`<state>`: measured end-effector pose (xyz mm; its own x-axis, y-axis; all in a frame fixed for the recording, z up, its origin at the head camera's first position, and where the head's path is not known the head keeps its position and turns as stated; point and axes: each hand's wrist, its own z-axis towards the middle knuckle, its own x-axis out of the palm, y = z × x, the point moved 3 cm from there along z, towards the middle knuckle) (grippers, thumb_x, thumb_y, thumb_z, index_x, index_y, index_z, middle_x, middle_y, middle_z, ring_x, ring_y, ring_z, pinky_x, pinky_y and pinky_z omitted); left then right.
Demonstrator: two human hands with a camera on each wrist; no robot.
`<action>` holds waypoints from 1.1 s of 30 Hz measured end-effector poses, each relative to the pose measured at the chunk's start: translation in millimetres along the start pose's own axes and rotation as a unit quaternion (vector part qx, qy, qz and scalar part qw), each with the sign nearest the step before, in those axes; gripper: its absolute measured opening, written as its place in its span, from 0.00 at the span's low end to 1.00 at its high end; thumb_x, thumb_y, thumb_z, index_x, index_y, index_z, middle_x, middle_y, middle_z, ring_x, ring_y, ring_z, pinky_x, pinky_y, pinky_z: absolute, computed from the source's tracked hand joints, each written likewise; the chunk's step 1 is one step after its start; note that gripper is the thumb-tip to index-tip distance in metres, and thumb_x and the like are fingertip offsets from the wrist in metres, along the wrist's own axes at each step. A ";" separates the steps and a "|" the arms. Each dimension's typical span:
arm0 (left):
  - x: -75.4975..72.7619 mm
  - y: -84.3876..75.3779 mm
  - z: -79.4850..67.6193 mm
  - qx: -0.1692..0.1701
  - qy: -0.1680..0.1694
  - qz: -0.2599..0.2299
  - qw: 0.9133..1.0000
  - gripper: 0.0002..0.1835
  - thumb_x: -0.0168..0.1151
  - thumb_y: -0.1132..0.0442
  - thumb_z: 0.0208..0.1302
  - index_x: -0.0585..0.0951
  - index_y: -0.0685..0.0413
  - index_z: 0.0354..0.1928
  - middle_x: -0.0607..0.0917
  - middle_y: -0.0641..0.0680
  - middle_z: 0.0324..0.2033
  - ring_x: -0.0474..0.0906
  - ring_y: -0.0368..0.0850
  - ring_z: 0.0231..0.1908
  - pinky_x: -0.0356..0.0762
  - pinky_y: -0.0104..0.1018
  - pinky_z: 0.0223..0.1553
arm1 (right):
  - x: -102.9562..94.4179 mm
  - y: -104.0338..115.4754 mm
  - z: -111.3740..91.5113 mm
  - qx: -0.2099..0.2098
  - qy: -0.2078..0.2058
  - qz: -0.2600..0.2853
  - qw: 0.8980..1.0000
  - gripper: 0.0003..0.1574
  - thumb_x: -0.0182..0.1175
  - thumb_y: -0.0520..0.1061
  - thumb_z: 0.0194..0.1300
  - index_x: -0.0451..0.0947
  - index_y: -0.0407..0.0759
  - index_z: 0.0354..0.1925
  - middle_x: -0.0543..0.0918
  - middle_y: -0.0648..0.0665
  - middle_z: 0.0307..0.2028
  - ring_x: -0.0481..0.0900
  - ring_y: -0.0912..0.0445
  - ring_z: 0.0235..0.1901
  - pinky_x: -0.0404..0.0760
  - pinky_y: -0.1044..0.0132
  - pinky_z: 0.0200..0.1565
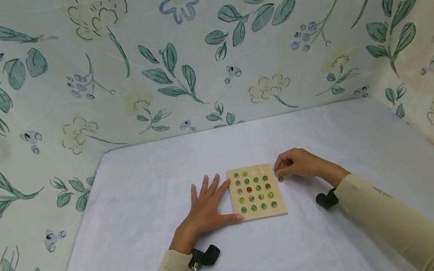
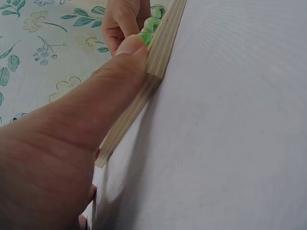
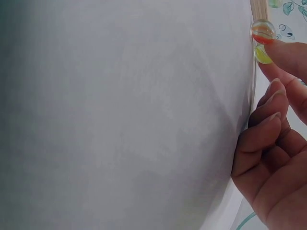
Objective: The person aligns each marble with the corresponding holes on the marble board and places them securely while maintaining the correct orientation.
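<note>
A square pale wooden board (image 1: 281, 206) lies on the white-covered table, with several green, yellow and clear glass marbles in rows of hollows. One red-orange marble (image 1: 249, 189) sits among them. My left hand (image 1: 208, 209) is spread at the board's left side, its thumb on the near left corner and index fingertip at the left edge. At the right edge, my right hand (image 1: 301, 162) pinches a yellow marble (image 3: 263, 54) between thumb and index finger, the other fingers curled. A clear marble with an orange swirl (image 3: 263, 31) is beside that thumb tip.
White cloth (image 1: 152, 166) covers the table around the board. Floral fabric (image 1: 187, 63) hangs behind and at both sides. A black wrist camera (image 1: 205, 256) is on the left wrist, another black camera (image 1: 326, 199) on the right.
</note>
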<state>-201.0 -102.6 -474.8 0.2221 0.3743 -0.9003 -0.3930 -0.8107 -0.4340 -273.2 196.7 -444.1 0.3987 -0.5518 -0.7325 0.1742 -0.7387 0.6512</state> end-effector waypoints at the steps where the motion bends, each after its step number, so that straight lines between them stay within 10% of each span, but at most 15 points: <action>1: -0.5 0.1 0.2 0.000 -0.002 0.001 1.000 0.58 0.59 0.21 0.44 0.53 0.34 0.76 0.46 0.52 0.76 0.30 0.56 0.74 0.21 0.62 0.67 | -0.3 0.6 0.0 -0.001 0.000 0.000 1.000 0.08 0.67 0.44 0.60 0.83 0.46 0.39 0.76 0.48 0.25 0.70 0.53 0.28 0.69 0.65 0.31; 33: -2.2 -2.1 -0.9 -0.004 0.002 0.005 1.000 0.57 0.59 0.21 0.44 0.53 0.34 0.76 0.46 0.51 0.76 0.30 0.55 0.74 0.22 0.63 0.67 | -6.5 7.8 2.9 -0.025 0.007 0.000 1.000 0.07 0.66 0.44 0.61 0.81 0.45 0.39 0.76 0.47 0.25 0.71 0.55 0.27 0.70 0.65 0.29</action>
<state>-199.9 -102.1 -471.9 0.2212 0.3650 -0.9043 -0.3877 -0.8180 -0.4250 -277.0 193.3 -434.8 0.4106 -0.5457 -0.7305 0.2200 -0.7182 0.6602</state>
